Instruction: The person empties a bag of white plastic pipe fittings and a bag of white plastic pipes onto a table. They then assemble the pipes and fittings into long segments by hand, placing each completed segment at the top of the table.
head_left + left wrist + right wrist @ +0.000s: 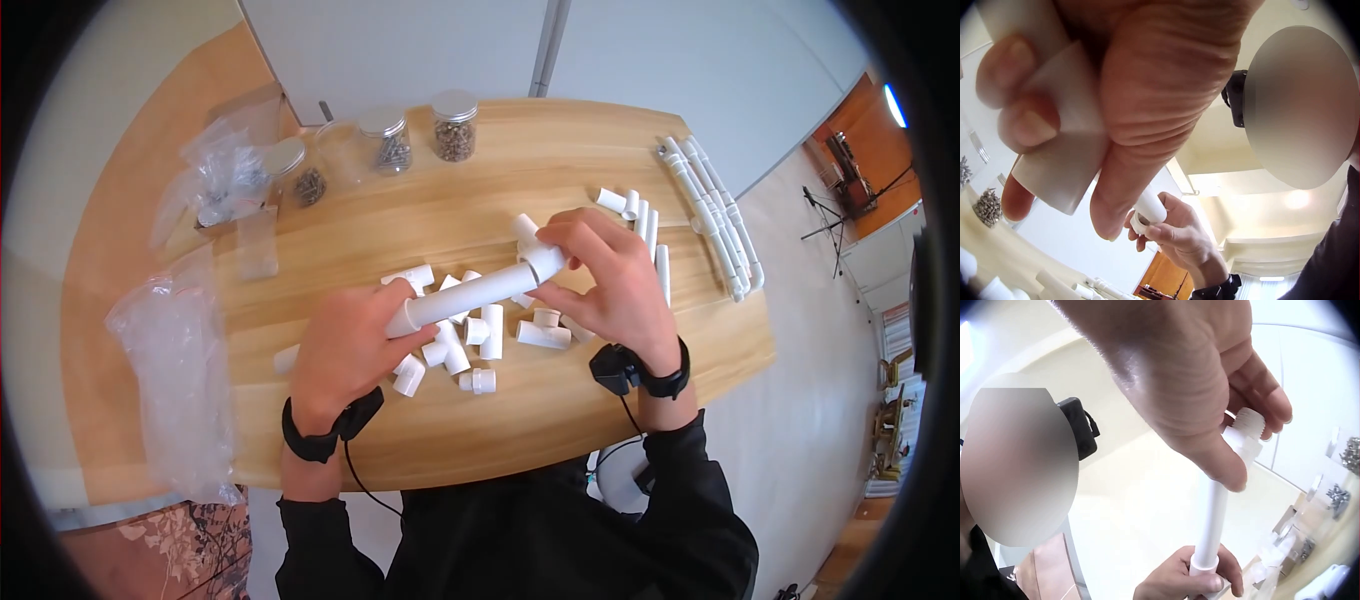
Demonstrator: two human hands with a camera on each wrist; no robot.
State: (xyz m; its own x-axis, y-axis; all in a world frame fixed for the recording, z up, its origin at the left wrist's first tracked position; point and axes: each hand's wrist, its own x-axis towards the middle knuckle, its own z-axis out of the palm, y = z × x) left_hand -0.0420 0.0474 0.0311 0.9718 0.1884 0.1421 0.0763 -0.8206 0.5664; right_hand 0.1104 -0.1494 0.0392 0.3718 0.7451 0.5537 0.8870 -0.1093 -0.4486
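Both hands hold a straight white plastic pipe (470, 296) above the table. My left hand (345, 345) grips its left end, where a white pipe fitting (1063, 159) is wrapped by the fingers and thumb. At the other end, my right hand (620, 285) pinches a white threaded fitting (1249, 424) between thumb and fingers. Its screw thread shows in the right wrist view, beside the fingertips. Below the pipe lies a loose group of white tee fittings (490, 332), with a short threaded adapter (478, 381) nearest the person.
Longer joined white pipes (715, 215) lie at the right edge, with short pipe pieces (662, 272) nearer the right hand. Screw jars (455, 128) with metal lids stand along the back. Clear plastic bags (180, 375) lie at the left edge. Cables hang from both wrist cameras.
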